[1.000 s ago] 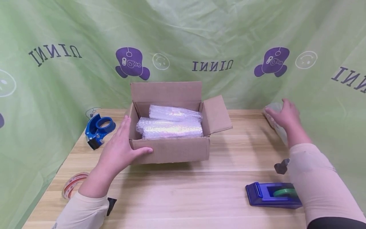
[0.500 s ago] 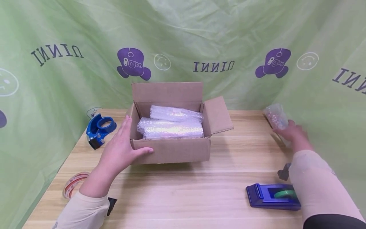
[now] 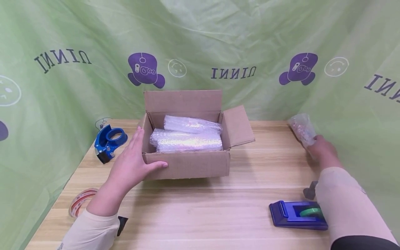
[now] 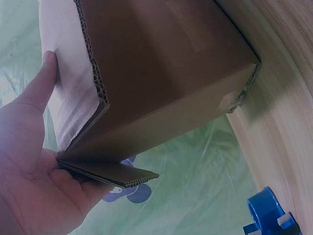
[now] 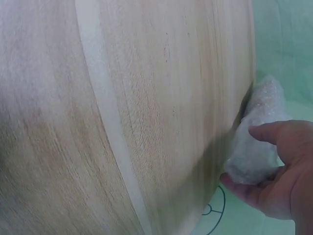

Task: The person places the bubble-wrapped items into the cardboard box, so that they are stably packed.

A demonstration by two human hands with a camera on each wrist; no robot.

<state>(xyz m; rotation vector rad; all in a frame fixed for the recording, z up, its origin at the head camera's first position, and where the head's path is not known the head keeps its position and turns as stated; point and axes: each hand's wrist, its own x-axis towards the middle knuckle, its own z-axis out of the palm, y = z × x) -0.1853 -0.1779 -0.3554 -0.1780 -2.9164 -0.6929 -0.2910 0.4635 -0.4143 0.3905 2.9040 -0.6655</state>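
An open cardboard box [image 3: 190,166] stands at the middle of the table, with several bubble-wrapped bundles [image 3: 189,141] lying inside. My left hand [image 3: 128,165] grips its left front corner, thumb across the front and fingers along the left side. In the left wrist view the thumb presses the front cardboard [image 4: 73,78] while the other fingers are partly hidden behind a side flap [image 4: 115,172]. At the far right, my right hand [image 3: 324,151] holds the near end of another bubble-wrapped bundle [image 3: 302,127]. The right wrist view has thumb and fingers around this wrapped bundle [image 5: 254,147].
A blue tape dispenser [image 3: 104,143] sits left of the box. Nearer on the left lies a tape roll [image 3: 80,201], partly behind the forearm. A purple-blue desk dispenser [image 3: 281,214] with green tape and a small dark object [image 3: 310,191] are at right. Green cloth [image 3: 200,41] hangs behind.
My right hand has come down from the far end of the wrapped bundle to its near end and closed around it. The left hand stays at the box corner.
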